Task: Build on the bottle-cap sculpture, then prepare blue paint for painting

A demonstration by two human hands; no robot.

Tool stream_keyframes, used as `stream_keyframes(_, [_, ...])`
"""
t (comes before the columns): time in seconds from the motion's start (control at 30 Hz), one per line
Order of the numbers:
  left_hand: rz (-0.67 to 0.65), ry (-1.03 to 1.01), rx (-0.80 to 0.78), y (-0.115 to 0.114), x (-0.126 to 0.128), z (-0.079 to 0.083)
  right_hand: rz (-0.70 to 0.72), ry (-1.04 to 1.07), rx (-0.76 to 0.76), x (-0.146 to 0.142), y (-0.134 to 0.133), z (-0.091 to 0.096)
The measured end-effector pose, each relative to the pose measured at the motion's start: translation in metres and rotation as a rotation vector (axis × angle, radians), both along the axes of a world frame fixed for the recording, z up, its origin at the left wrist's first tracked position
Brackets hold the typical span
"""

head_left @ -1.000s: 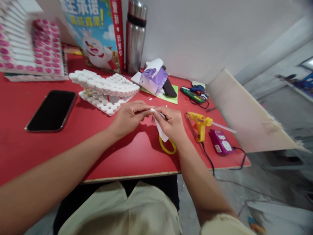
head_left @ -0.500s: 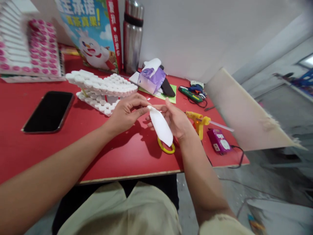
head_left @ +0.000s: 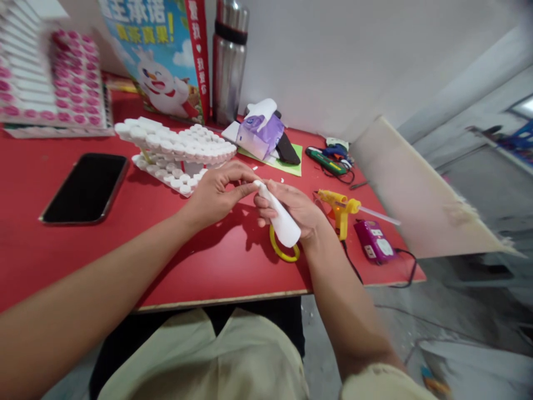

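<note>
Between my two hands, above the red table (head_left: 200,272), is a white strip of soft paper or tissue (head_left: 283,223), curled lengthwise and slanting down to the right. My left hand (head_left: 222,191) pinches its upper end between thumb and fingertips. Fingers bent around the strip's upper part, my right hand (head_left: 293,205) has its thumb against the pinched end. The strip's lower end hangs free over a yellow ring (head_left: 277,250) on the table, partly hidden.
Behind my left hand stands a model of white discs (head_left: 179,147); a phone (head_left: 85,189) lies left. Rightward are a yellow glue gun (head_left: 339,208), a purple power box (head_left: 373,241) with a cord, and a green tool (head_left: 325,161). A purple tissue pack (head_left: 260,136) and steel flask (head_left: 229,66) stand behind.
My right hand's fingers have closed in around the white strip, and its thumb has come down. The strip, flatter before, is now curled into a narrower shape. My left hand keeps its pinch.
</note>
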State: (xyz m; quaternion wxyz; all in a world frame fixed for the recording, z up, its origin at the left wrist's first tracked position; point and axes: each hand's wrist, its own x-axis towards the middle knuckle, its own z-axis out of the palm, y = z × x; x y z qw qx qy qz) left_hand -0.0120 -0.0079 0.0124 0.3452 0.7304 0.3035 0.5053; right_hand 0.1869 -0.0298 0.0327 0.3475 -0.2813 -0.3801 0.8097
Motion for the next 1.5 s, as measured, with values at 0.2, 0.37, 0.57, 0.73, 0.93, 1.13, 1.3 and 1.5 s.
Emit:
stream_keyframes(0.2, [0.014,0.035,-0.087,-0.003,0.0,0.0,-0.122,-0.152,0.124,-0.002,0.0,0.0])
stream_keyframes(0.37, [0.031,0.014,-0.139,-0.005,0.001,0.001,-0.299,-0.337,0.297,-0.008,0.001,-0.004])
stream_keyframes(0.57, [0.079,-0.103,-0.208,-0.01,0.01,-0.002,-0.529,-0.456,0.474,-0.019,-0.006,-0.006])
stream_keyframes(0.73, [0.121,-0.165,-0.262,-0.011,0.012,-0.002,-0.553,-0.452,0.491,-0.022,-0.009,-0.007])
stream_keyframes(0.93, [0.082,-0.141,-0.229,-0.007,0.007,-0.001,-0.34,-0.175,0.116,-0.014,0.0,-0.002])
stream_keyframes(1.13, [0.102,-0.107,-0.19,-0.008,0.008,-0.001,-0.334,-0.152,0.005,-0.013,0.002,-0.001])
stream_keyframes(1.3, [0.128,-0.121,-0.24,-0.009,0.011,-0.005,-0.426,-0.256,0.177,-0.017,-0.002,-0.005])
stream_keyframes(1.5, [0.176,-0.139,-0.259,-0.01,0.015,-0.011,-0.619,-0.608,0.558,-0.022,-0.004,-0.014])
